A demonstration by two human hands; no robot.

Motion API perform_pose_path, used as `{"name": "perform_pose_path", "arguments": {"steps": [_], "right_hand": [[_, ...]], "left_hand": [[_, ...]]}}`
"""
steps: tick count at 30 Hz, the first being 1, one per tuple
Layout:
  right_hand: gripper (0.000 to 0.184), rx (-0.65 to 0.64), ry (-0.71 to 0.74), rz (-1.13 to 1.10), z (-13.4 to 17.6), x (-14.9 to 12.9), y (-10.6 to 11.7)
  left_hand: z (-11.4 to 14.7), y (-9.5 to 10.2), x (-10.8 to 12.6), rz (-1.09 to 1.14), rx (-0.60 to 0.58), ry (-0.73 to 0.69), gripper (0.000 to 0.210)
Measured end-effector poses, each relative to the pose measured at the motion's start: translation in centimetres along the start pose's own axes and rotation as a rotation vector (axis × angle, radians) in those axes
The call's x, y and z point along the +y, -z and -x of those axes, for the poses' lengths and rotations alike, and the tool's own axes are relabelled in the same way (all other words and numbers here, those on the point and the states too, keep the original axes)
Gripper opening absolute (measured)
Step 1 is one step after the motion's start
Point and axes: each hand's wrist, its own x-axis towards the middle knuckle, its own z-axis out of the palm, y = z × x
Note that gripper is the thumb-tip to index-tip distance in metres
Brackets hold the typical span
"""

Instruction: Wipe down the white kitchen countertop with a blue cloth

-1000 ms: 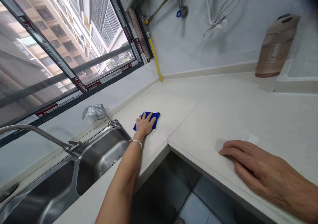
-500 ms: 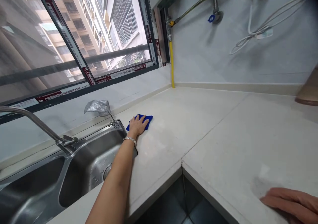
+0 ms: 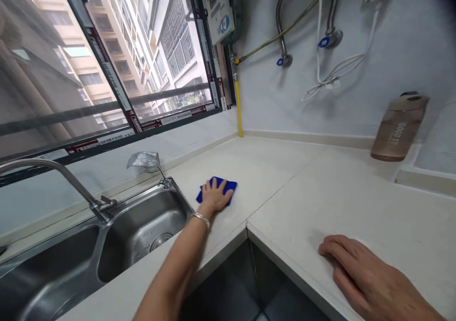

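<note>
My left hand [image 3: 215,196] holds a blue cloth [image 3: 231,186] down against the pale countertop [image 3: 285,207], to the right of the sink. Its fingers are spread over the cloth, whose edges show around them, and a silvery bracelet circles the wrist. My right hand [image 3: 366,276] rests on the countertop at the lower right, near the front edge. Those fingers are loosely bent, with nothing visible in them; their undersides are hidden.
A double steel sink [image 3: 101,245] with a curved faucet [image 3: 67,169] lies at left. A foil-like wrapped spout [image 3: 144,161] stands behind it. The counter's inner corner [image 3: 246,226] borders dark floor. A brown bottle [image 3: 399,128] stands at back right, a yellow pipe [image 3: 238,109] in the far corner.
My left hand has slid the cloth to the right and nearer, away from the sink's edge. More of my right hand shows. The view has shifted, bringing the whole bottle into sight.
</note>
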Motion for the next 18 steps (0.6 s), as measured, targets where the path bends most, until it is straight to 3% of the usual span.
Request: {"name": "perform_pose_path", "arguments": {"steps": [4,7,10,12,14,18], "right_hand": [[0.024,0.017,-0.031,-0.060,-1.0,-0.8,0.7],[0.027,0.215,-0.196,-0.109,-1.4,-0.5,1.6],[0.028,0.389,-0.375,-0.134,-1.2,0.6,2.7],[0.027,0.378,-0.462,-0.142,-0.8,1.1,3.7],[0.026,0.279,-0.543,-0.159,-0.5,1.1,4.8],[0.029,0.044,-0.755,-0.357,-0.9,0.1,6.6]], "left_hand": [[3.6,-0.7,9.0,0.130,-0.021,-0.173,0.075],[6.7,-1.5,16.0,0.230,-0.029,-0.328,0.079],[10.2,-2.6,21.2,0.343,-0.028,-0.464,0.076],[12.5,-3.0,23.0,0.425,-0.018,-0.556,0.074],[14.4,-3.0,23.5,0.430,-0.025,-0.614,0.075],[17.6,-2.2,21.5,0.442,-0.025,-0.658,0.097]]}}
